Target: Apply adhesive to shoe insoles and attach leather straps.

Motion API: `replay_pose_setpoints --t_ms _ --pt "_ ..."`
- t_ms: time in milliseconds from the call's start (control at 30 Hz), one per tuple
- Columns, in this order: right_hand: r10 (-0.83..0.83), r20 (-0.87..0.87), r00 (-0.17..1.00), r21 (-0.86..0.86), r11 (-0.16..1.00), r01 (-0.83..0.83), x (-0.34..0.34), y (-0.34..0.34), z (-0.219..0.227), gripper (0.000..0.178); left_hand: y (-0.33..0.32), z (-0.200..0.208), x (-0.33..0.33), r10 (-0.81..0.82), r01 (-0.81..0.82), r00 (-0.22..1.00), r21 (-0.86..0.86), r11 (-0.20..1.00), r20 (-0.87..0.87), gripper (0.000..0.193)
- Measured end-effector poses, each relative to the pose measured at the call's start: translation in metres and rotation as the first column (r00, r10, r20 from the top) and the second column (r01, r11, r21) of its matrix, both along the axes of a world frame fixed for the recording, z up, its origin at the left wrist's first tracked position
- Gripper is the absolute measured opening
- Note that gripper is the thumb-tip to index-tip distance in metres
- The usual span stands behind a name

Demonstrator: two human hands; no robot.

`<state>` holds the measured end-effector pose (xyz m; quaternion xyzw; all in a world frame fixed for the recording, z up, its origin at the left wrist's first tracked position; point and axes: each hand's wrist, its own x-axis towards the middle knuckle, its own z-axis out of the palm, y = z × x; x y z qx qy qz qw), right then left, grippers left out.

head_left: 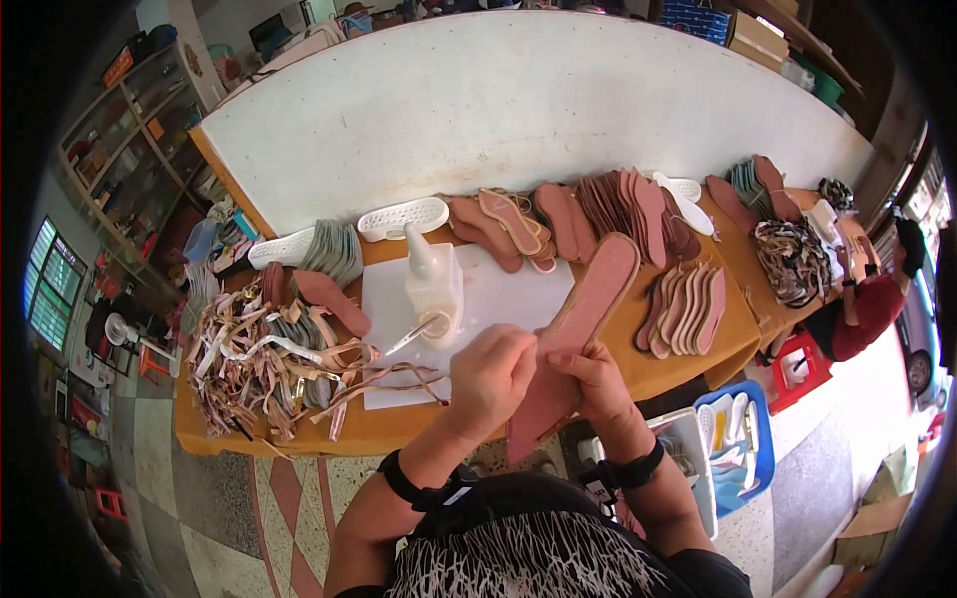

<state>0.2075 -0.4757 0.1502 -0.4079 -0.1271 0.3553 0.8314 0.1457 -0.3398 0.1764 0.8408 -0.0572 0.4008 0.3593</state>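
Observation:
A reddish-brown shoe insole (596, 289) is held up at a slant in front of me, its toe end pointing away to the right. My right hand (598, 381) grips its middle, thumb lying on the upper face. At the insole's left edge is my left hand (494, 377), fingers closed in a pinch; whatever they hold is hidden. Just beyond the left hand, a cream glue bottle (435, 284) stands on a white sheet (389, 289), with a thin brush (415, 335) at its base.
A tangled heap of strap pieces (269, 359) covers the table's left side. Stacked insoles (623, 209) line the white panel (498, 110), and more insoles (690, 309) lie to the right. A blue basket (760, 439) stands below at right. Another person (877, 299) sits at the far right.

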Motion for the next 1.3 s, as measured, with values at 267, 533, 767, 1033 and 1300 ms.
replay_pose_setpoints --t_ms 267,533,767,1033,1300 --pt "-0.033 -0.06 0.998 0.031 0.999 0.035 -0.001 0.001 -0.001 0.021 0.005 0.006 0.003 -0.016 -0.008 0.996 0.264 0.964 0.091 0.013" --pt "-0.009 -0.068 0.998 0.005 1.0 0.01 0.003 -0.002 0.004 0.02 0.003 0.0 0.005 -0.05 0.034 0.996 0.218 0.975 0.068 0.021" --pt "-0.014 -0.035 0.999 0.02 1.0 0.015 0.006 -0.005 0.002 0.021 0.001 0.004 0.003 -0.121 0.105 0.992 0.284 0.953 0.038 0.02" --pt "-0.084 -0.033 0.996 -0.049 0.995 0.083 0.009 0.001 0.001 0.031 0.003 0.007 0.001 -0.142 0.103 0.99 0.595 0.797 0.018 0.021" --pt "-0.261 0.011 0.965 -0.095 0.961 0.261 0.016 0.002 0.017 0.026 0.013 0.005 0.002 -0.073 0.082 0.99 0.071 0.994 -0.123 0.022"
